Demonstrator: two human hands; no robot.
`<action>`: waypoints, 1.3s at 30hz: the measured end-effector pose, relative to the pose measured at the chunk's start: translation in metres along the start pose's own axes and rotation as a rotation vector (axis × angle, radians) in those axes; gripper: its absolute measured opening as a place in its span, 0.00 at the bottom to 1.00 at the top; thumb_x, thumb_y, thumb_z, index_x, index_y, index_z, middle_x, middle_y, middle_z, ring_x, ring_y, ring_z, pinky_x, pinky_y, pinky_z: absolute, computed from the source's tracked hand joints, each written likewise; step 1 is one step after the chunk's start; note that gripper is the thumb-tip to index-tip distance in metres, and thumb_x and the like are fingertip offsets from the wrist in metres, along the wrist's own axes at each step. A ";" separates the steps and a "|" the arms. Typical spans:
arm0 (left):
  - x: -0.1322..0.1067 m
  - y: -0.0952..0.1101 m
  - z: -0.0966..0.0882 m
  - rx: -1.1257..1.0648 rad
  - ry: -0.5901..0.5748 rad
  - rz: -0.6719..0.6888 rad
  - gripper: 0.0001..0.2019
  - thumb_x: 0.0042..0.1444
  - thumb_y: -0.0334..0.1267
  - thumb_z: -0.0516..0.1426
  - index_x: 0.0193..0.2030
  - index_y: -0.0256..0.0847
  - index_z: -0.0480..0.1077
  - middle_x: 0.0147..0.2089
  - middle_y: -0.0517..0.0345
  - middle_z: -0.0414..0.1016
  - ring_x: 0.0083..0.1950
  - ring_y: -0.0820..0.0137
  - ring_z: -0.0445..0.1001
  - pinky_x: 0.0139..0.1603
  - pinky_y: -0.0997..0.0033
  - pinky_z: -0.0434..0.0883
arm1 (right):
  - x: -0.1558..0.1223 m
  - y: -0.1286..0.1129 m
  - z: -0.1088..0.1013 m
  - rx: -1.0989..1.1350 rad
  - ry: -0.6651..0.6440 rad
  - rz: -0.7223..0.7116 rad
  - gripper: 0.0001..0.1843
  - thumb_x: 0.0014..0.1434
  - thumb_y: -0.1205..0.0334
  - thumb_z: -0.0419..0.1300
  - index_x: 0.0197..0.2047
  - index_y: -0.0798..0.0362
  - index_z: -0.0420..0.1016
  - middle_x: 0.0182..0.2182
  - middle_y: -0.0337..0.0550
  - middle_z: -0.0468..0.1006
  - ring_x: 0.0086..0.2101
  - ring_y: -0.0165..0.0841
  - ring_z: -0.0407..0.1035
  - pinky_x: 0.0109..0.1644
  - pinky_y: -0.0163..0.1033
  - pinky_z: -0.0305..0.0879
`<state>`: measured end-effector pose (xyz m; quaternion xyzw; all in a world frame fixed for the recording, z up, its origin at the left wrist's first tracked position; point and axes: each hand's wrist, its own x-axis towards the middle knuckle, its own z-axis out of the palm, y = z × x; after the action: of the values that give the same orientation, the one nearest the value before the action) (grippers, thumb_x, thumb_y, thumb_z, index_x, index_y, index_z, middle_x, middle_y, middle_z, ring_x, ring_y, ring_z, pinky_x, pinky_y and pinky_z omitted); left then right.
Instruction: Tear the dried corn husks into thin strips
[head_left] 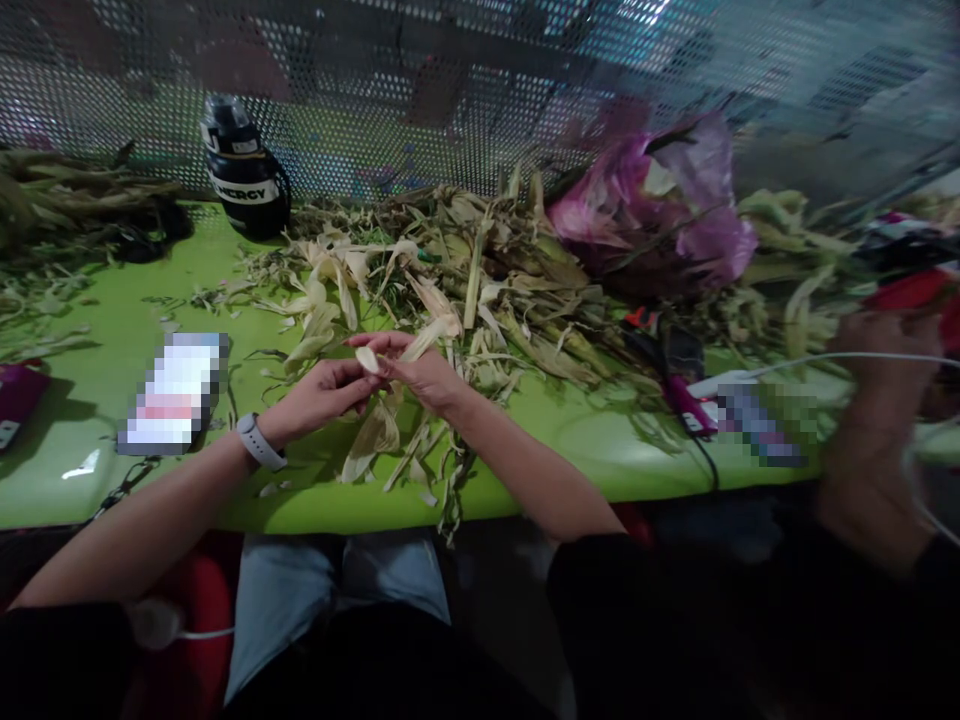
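Note:
My left hand [337,388], with a pale watch on its wrist, meets my right hand [426,378] over the front half of the green table. Both hands are closed, fingertips together, around a pale corn husk [367,360]. A flat end of it sticks up between the fingers, and a longer pale strip [424,340] shows above my right hand. How the two pieces join is hidden by the fingers. Loose husks [373,440] lie just below my hands. Behind them spreads a heap of dry husks and stalks [517,260].
A dark bottle [244,185] stands at the back left before a perforated metal screen [360,90]. A phone [174,392] lies left of my hands. Rightward are a pink plastic bag [652,210], a second phone [761,425], a white cable [847,356] and another person's arm [874,430].

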<state>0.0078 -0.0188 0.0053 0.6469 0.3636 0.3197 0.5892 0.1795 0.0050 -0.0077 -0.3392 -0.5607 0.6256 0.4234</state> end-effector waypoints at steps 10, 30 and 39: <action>-0.002 -0.005 -0.002 -0.071 -0.001 -0.026 0.16 0.54 0.50 0.62 0.28 0.38 0.74 0.24 0.57 0.73 0.21 0.77 0.61 0.22 0.75 0.58 | 0.000 0.000 0.000 -0.149 0.092 -0.143 0.22 0.50 0.38 0.66 0.32 0.50 0.74 0.46 0.46 0.78 0.49 0.38 0.73 0.55 0.47 0.69; 0.008 -0.010 -0.011 -0.543 0.382 -0.078 0.10 0.53 0.41 0.64 0.39 0.37 0.76 0.38 0.53 0.81 0.38 0.69 0.79 0.39 0.72 0.72 | -0.001 -0.005 -0.013 -0.566 0.055 -0.083 0.30 0.56 0.32 0.56 0.26 0.53 0.69 0.21 0.36 0.72 0.24 0.28 0.64 0.31 0.35 0.59; 0.008 -0.010 -0.011 -0.516 0.431 -0.084 0.12 0.53 0.44 0.64 0.39 0.37 0.75 0.36 0.52 0.82 0.37 0.68 0.80 0.41 0.70 0.73 | 0.001 0.003 -0.013 -0.676 0.127 -0.193 0.27 0.64 0.38 0.50 0.29 0.52 0.70 0.25 0.40 0.73 0.29 0.32 0.68 0.37 0.39 0.64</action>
<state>0.0020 -0.0062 -0.0038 0.3786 0.4131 0.5059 0.6558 0.1907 0.0119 -0.0120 -0.4438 -0.7380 0.3394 0.3784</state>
